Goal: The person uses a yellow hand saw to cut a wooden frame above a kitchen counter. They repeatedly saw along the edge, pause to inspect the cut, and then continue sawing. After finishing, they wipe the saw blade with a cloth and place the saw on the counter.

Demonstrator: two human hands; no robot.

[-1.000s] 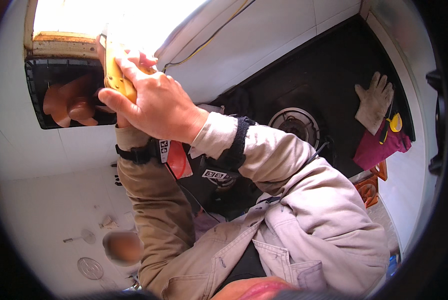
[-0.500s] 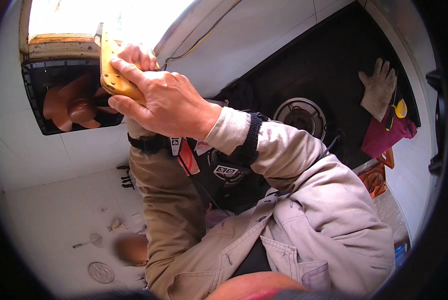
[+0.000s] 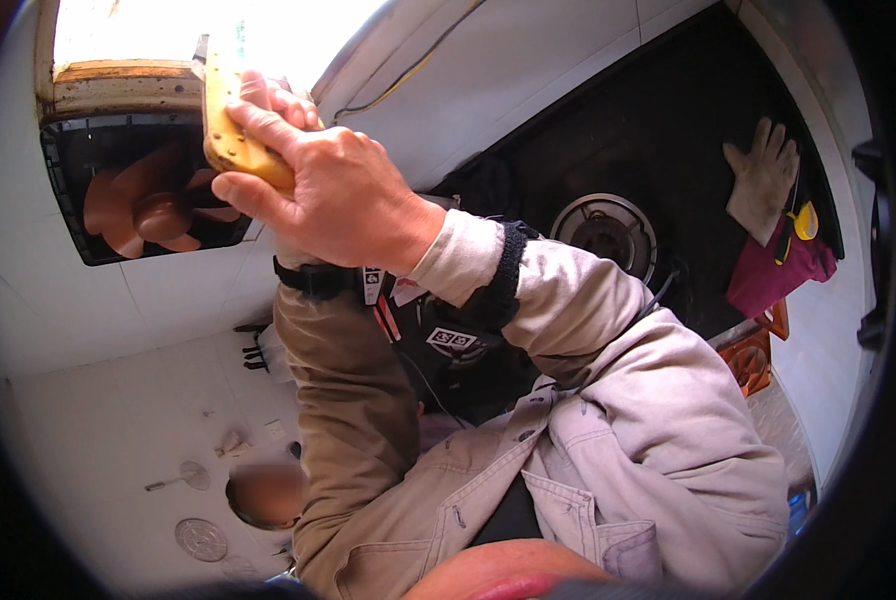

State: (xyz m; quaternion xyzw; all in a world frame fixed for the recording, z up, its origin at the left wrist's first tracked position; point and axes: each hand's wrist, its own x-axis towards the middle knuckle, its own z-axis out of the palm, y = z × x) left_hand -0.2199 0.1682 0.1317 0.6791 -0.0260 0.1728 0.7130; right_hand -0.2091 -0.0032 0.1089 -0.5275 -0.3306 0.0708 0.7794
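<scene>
The right hand (image 3: 333, 195) is clenched around a yellow sponge (image 3: 230, 135), fingers wrapped over its top and thumb tucked under, pressing it up against the grimy frame (image 3: 118, 88) at the upper edge of a wall fan (image 3: 143, 200) — the full-palm hold looks suited to bearing down on a raised surface rather than just carrying the pad. The sponge sits at the frame's right end, just above the dark grille (image 3: 68, 180) and the brown blades behind it. The left hand (image 3: 283, 100) is mostly hidden behind the right one; only fingertips show beside the sponge, and I cannot tell whether it grips the pad or merely steadies it. Both arms are raised overhead in beige sleeves (image 3: 608, 400), with a black strap (image 3: 313, 280) on the left wrist. Farther right, on the dark stove top (image 3: 668, 130), sit a round burner (image 3: 605, 232), a pale work glove (image 3: 763, 180) and a magenta cloth (image 3: 778, 280) — well apart from the hands.
</scene>
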